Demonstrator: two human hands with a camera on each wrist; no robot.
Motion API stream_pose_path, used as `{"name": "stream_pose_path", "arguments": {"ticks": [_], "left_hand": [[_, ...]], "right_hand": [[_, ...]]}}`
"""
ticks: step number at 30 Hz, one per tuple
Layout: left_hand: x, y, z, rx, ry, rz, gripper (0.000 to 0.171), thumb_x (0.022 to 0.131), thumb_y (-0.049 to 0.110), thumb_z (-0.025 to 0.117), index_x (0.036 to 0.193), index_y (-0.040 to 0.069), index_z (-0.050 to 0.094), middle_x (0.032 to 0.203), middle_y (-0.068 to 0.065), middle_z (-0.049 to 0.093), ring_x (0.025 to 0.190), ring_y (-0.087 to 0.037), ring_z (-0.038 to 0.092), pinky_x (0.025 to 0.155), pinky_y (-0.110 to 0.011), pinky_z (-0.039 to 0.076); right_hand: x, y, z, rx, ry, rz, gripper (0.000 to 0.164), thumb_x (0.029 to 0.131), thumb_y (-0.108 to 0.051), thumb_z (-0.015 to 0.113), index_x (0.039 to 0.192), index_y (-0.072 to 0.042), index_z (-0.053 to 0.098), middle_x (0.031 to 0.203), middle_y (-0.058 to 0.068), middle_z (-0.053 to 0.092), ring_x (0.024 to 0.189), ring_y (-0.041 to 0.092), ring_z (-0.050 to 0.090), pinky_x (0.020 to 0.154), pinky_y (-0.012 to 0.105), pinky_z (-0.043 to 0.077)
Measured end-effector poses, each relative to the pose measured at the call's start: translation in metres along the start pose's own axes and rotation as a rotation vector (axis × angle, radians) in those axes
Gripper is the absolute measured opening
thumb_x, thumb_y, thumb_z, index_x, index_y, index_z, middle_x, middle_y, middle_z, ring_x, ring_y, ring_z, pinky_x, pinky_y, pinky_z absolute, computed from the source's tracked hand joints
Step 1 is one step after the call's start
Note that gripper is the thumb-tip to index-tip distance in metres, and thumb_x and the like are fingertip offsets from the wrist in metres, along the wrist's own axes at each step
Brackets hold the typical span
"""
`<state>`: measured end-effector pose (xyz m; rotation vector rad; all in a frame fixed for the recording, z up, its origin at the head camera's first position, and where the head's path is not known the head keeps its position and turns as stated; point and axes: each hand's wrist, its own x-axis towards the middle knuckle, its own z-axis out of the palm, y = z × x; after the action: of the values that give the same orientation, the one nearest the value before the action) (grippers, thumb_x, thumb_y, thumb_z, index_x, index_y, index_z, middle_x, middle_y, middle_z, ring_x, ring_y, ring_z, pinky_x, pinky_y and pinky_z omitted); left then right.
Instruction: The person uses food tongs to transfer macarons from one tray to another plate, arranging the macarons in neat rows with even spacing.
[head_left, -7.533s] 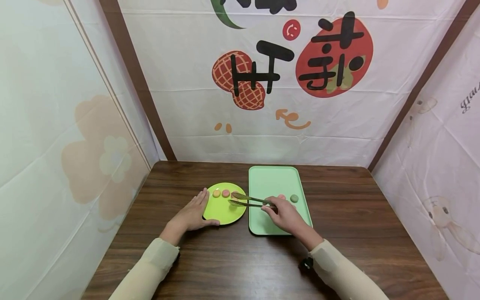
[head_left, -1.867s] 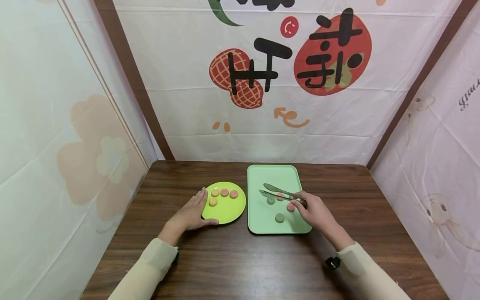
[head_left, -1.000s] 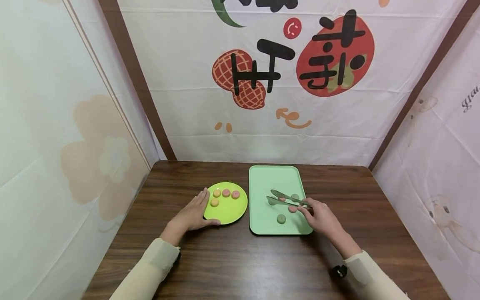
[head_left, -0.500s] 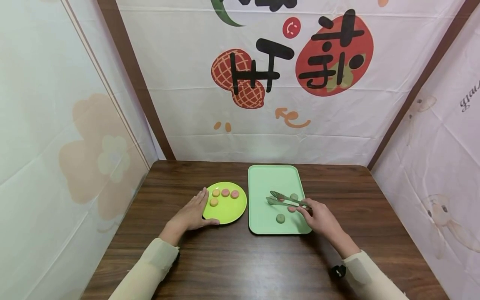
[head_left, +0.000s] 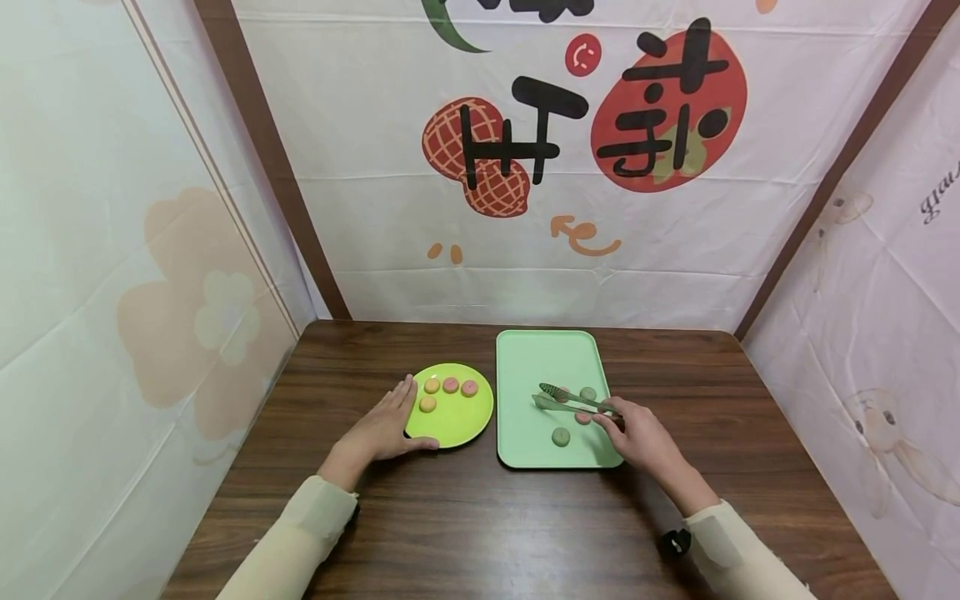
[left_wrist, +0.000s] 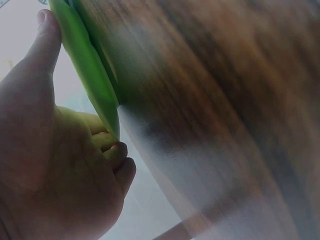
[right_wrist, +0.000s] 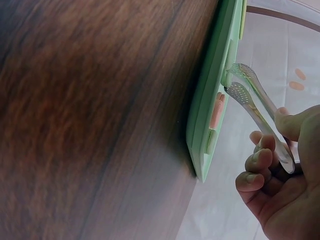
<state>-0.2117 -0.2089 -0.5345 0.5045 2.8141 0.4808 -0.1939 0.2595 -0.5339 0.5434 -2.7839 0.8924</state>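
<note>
My left hand [head_left: 386, 425] rests against the left rim of the lime-green plate [head_left: 457, 429], fingers straight along its edge and thumb at its near side. On the plate lie two yellow macarons [head_left: 427, 404] and two pink macarons [head_left: 469, 388]. My right hand [head_left: 637, 429] grips metal tongs [head_left: 581, 407] with perforated tips [right_wrist: 239, 92], seen in the right wrist view too. The tips are low over the mint-green tray [head_left: 547, 354], at a green macaron [head_left: 538, 402] they partly cover. Nearby on the tray are other green macarons [head_left: 561, 437] and pink macarons [head_left: 582, 418].
The plate and tray stand side by side on a dark wooden table [head_left: 480, 533]. Behind it hangs a printed white cloth [head_left: 390, 233], with more cloth at both sides. A dark band [head_left: 677, 542] shows at the right wrist.
The tongs have gone from over the plate to the tray, then lowered to the left green macaron with their tips closer together. A second yellow macaron now shows on the plate. The left hand stays.
</note>
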Motion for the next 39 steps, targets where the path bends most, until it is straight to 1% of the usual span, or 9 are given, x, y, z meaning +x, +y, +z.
{"name": "stream_pose_path", "arguments": {"ticks": [6, 11, 18, 22, 25, 26, 32, 39], "left_hand": [[0.000, 0.000, 0.000, 0.003, 0.000, 0.006, 0.128, 0.092, 0.070, 0.073, 0.167, -0.011, 0.009, 0.177, -0.029, 0.006, 0.164, -0.043, 0.013, 0.133, -0.055, 0.020], [0.000, 0.000, 0.001, 0.001, 0.000, 0.004, 0.128, 0.092, 0.070, 0.073, 0.167, -0.011, 0.008, 0.177, -0.029, 0.006, 0.164, -0.043, 0.013, 0.133, -0.055, 0.020], [-0.001, -0.003, 0.001, -0.003, -0.004, -0.004, 0.129, 0.092, 0.071, 0.073, 0.167, -0.011, 0.008, 0.177, -0.029, 0.005, 0.164, -0.043, 0.011, 0.133, -0.055, 0.019], [0.000, -0.004, 0.002, 0.001, -0.004, -0.005, 0.129, 0.092, 0.072, 0.072, 0.168, -0.010, 0.008, 0.177, -0.029, 0.005, 0.165, -0.042, 0.011, 0.133, -0.055, 0.019], [0.000, -0.003, 0.002, -0.002, -0.005, -0.003, 0.129, 0.092, 0.072, 0.072, 0.168, -0.010, 0.008, 0.177, -0.029, 0.005, 0.165, -0.042, 0.011, 0.133, -0.055, 0.019], [-0.001, -0.003, 0.001, -0.003, -0.006, -0.003, 0.129, 0.092, 0.072, 0.072, 0.168, -0.010, 0.008, 0.177, -0.029, 0.004, 0.165, -0.042, 0.011, 0.133, -0.055, 0.019], [-0.001, 0.000, 0.000, -0.009, -0.005, -0.003, 0.129, 0.092, 0.072, 0.073, 0.168, -0.010, 0.008, 0.177, -0.028, 0.004, 0.164, -0.043, 0.011, 0.133, -0.055, 0.019], [0.000, 0.000, 0.000, -0.010, -0.005, -0.002, 0.129, 0.092, 0.071, 0.073, 0.168, -0.010, 0.008, 0.177, -0.028, 0.004, 0.164, -0.043, 0.011, 0.133, -0.055, 0.019]], "right_hand": [[0.000, 0.000, 0.000, -0.005, 0.004, 0.003, 0.023, 0.103, -0.022, 0.076, 0.116, -0.002, 0.076, 0.100, 0.008, 0.079, 0.087, 0.020, 0.074, 0.074, 0.044, 0.061], [0.000, 0.000, -0.001, -0.003, 0.004, 0.006, 0.025, 0.103, -0.022, 0.076, 0.118, -0.002, 0.076, 0.102, 0.009, 0.079, 0.087, 0.020, 0.073, 0.073, 0.043, 0.061], [0.002, -0.003, 0.000, 0.005, 0.000, 0.003, 0.025, 0.104, -0.022, 0.074, 0.120, -0.003, 0.076, 0.099, 0.005, 0.077, 0.081, 0.013, 0.069, 0.069, 0.037, 0.057], [0.002, -0.004, 0.000, 0.018, -0.004, 0.006, 0.023, 0.105, -0.022, 0.073, 0.121, -0.004, 0.075, 0.096, 0.002, 0.076, 0.076, 0.010, 0.064, 0.065, 0.033, 0.054], [0.003, -0.004, -0.001, 0.029, -0.007, 0.005, 0.020, 0.106, -0.021, 0.072, 0.119, -0.006, 0.075, 0.090, -0.001, 0.073, 0.070, 0.008, 0.058, 0.061, 0.030, 0.050], [0.003, -0.005, -0.001, 0.030, -0.005, 0.001, 0.021, 0.106, -0.021, 0.072, 0.119, -0.006, 0.075, 0.091, -0.002, 0.073, 0.071, 0.008, 0.058, 0.061, 0.030, 0.050], [0.006, -0.009, -0.002, 0.042, 0.008, -0.010, 0.026, 0.107, -0.024, 0.071, 0.124, -0.005, 0.077, 0.097, 0.001, 0.076, 0.074, 0.008, 0.061, 0.064, 0.031, 0.051], [0.008, -0.011, -0.001, 0.049, -0.007, 0.000, 0.028, 0.107, -0.026, 0.070, 0.126, -0.005, 0.076, 0.094, 0.001, 0.076, 0.071, 0.007, 0.059, 0.062, 0.030, 0.050]]}}
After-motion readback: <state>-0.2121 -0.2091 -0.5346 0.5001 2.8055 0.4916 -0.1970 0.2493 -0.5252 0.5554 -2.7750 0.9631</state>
